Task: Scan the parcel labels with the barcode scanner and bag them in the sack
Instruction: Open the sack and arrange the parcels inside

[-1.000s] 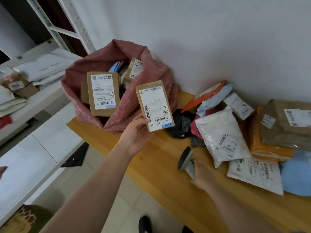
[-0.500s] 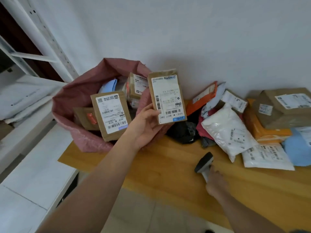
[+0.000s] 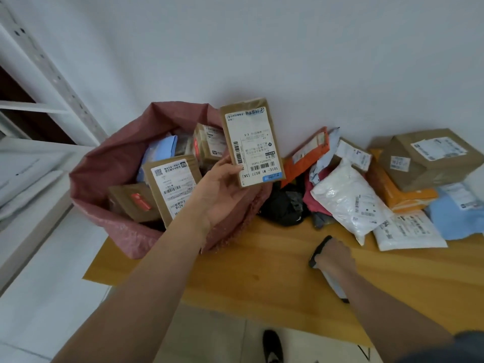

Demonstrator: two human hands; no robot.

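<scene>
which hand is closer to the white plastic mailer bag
Right. The right hand, gripping the barcode scanner, sits just below-left of the white plastic mailer bag; the left hand is farther left.

Your arms and shoe

Both your forearms are bare; a dark sleeve (image 3: 468, 341) edges the right arm, and you wear a black shoe (image 3: 272, 347).

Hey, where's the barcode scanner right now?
In the head view, lower right: the right hand grips the barcode scanner above the wooden table, just in front of the white poly mailer.
</scene>
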